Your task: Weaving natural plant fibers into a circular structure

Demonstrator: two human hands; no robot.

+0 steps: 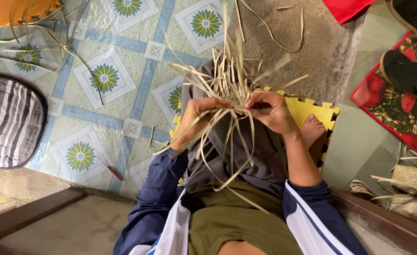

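Two hands meet over the lap: the left hand (204, 107) and the right hand (270, 111) both grip a bundle of straw strips (229, 80), pinched where they cross between them. Pale, flat and dry, the strips fan upward beyond the fingers and trail down over grey cloth (260, 156) beneath the wrists.

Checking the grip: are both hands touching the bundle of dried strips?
Touching. The head view shows the left hand and right hand closed around the strips.
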